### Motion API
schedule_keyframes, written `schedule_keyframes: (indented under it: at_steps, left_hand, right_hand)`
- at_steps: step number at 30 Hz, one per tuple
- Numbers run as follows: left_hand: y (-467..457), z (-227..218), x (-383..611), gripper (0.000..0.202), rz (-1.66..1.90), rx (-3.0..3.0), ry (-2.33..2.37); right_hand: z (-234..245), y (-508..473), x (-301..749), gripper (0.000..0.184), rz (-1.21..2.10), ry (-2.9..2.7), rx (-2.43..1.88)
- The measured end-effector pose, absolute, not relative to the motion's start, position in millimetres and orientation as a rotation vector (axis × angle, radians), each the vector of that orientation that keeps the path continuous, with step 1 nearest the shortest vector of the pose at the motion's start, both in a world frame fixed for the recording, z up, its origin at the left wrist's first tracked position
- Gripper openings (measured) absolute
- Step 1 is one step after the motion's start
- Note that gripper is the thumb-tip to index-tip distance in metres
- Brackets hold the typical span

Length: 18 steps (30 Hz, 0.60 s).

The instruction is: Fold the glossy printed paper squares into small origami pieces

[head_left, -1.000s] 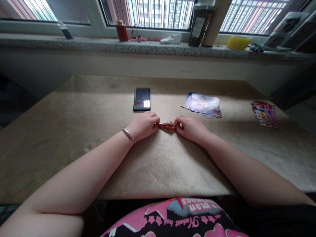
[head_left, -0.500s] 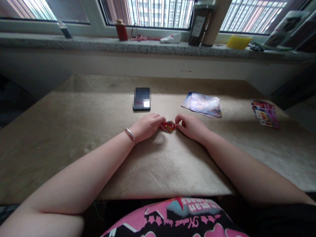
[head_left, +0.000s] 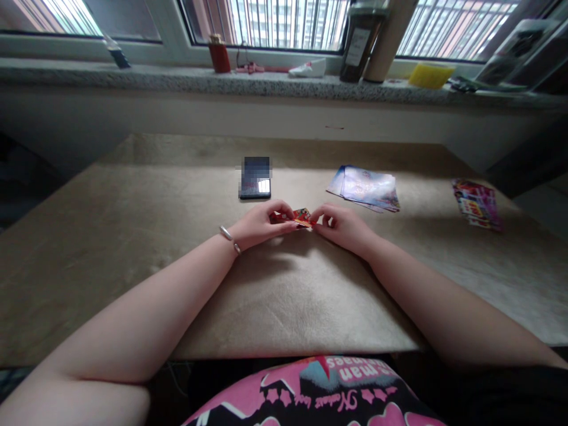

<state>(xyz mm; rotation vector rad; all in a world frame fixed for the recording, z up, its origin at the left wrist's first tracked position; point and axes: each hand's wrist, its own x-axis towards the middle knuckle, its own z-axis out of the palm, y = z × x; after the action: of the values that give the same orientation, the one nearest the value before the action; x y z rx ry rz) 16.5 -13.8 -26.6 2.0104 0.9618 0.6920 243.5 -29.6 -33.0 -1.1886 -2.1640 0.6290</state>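
Between my hands is a small red piece of printed paper [head_left: 302, 216] with yellow and dark markings, looking folded; its exact kind is too small to make out. My left hand [head_left: 261, 223], with a silver bracelet [head_left: 226, 233] at the wrist, pinches its left part between thumb and fingers. At its right end, my right hand [head_left: 339, 225] holds the tip with thumb and index finger closed. The fingers cover both ends of the piece.
Beyond my hands lie a dark phone [head_left: 255, 177], partly pixelated, and a stack of pale blue-purple printed sheets [head_left: 369, 187]. Several red and purple printed pieces [head_left: 477, 204] overlap at the table's right. A jar [head_left: 357, 47] and a yellow sponge [head_left: 430, 76] stand on the windowsill.
My left hand has turned and shifted slightly left, its thumb now showing in front of the red paper. The paper has tilted between the hands; my right hand has barely moved.
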Motion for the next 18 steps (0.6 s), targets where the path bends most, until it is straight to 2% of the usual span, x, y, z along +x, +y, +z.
schedule_keyframes:
  at_steps: [4,10,18]
  left_hand:
    - [-14.0,-27.5,15.0,0.036,0.711,1.951,0.89]
    - [-13.2,-29.4,18.9,0.018,0.705,2.143,1.045]
    - [-8.5,-32.0,24.1,0.014,0.715,2.478,1.18]
  right_hand:
    - [-37.1,-27.6,242.4,0.014,0.814,-1.979,-1.184]
    - [-39.1,-25.9,242.8,0.016,0.891,-1.916,-1.239]
    - [-42.8,-19.4,239.1,0.014,0.794,-1.939,-1.341]
